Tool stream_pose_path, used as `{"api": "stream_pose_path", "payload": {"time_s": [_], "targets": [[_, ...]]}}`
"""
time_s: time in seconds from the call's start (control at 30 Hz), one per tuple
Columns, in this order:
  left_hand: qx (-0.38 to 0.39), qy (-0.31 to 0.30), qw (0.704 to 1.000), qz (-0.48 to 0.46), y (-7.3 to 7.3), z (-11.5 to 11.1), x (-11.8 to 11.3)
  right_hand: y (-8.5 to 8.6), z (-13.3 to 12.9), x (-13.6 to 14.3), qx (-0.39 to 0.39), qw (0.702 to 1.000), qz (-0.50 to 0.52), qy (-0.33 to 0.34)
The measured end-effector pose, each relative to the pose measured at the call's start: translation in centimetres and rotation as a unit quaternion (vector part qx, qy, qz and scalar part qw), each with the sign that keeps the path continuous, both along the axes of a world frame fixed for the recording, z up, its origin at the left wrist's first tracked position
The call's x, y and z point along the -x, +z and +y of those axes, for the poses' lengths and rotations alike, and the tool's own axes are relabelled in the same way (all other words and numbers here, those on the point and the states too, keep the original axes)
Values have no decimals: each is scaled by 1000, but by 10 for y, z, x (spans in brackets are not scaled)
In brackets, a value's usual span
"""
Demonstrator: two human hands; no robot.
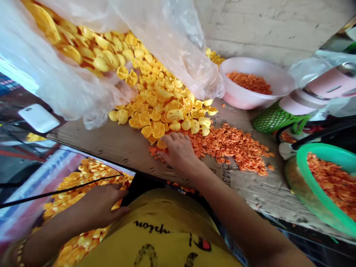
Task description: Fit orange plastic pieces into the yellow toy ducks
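Note:
My right hand [179,150] rests at the front edge of a heap of yellow hollow plastic half-shells [160,96], its fingers spread and bent down over the pieces. The thumb is apart from the fingers, with a yellow piece close beside them. Small flat orange pieces [233,144] lie under this hand and spread out to its right. Lower left, my left hand [107,204] hangs over a large bag [33,207] filled with more yellow shells. Its fingers reach forward, the thumb stands apart, and no held object shows.
A clear plastic sack [172,48] lies with its mouth spilling yellow shells onto the cardboard-covered table [91,141]. Orange pieces fill part of a pale pink bowl [230,96] and a green-rimmed basin [303,167]. A pink bottle [303,98], a white device [39,118] and a black cable [63,191] are nearby.

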State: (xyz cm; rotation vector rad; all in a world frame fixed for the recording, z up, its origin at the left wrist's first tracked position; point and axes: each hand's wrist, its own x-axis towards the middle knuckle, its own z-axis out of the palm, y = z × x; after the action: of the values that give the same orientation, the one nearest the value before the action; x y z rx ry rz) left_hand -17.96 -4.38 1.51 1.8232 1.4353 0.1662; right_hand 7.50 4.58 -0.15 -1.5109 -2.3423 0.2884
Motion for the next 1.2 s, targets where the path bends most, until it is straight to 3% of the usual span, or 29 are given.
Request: {"api": "stream_pose_path", "payload": {"time_s": [0.07, 0.17, 0.23, 0.3, 0.4, 0.47, 0.57, 0.63, 0.73, 0.8, 0.9, 1.07, 1.2], "targets": [[4, 0, 999, -34, -2, 3, -15, -9, 16, 9, 11, 1000, -21, 20], [-84, 45, 991, -94, 0, 19, -46, -12, 31, -8, 69, 992, 103, -6], [-189, 77, 971, -126, 3, 34, -68, -3, 33, -30, 128, 965, 219, -61], [-283, 63, 943, -161, 7, 51, -89, 13, 27, -48, 166, 938, 290, -93], [-330, -18, 922, -199, 10, 74, -117, 36, 4, -58, 185, 920, 344, -41], [-303, -36, 930, -202, 10, 84, -127, 41, -13, -60, 197, 901, 386, -16], [-240, 68, 937, -245, 8, 90, -129, 22, -35, -69, 144, 888, 423, -108], [-163, 156, 922, -314, 6, 89, -124, -2, -47, -72, 92, 911, 366, -165], [-36, 233, 897, -373, 3, 83, -119, -34, -62, -65, 59, 965, 196, -162], [7, 266, 887, -376, 0, 77, -119, -45, -67, -56, 38, 981, 100, -160], [75, 293, 866, -398, -4, 67, -124, -47, -67, -52, 31, 986, 41, -157], [250, 283, 804, -460, -11, 58, -134, -48, -61, -67, 19, 988, 52, -146], [262, 291, 769, -506, -13, 58, -138, -48, -58, -69, 32, 985, 61, -157]]}}
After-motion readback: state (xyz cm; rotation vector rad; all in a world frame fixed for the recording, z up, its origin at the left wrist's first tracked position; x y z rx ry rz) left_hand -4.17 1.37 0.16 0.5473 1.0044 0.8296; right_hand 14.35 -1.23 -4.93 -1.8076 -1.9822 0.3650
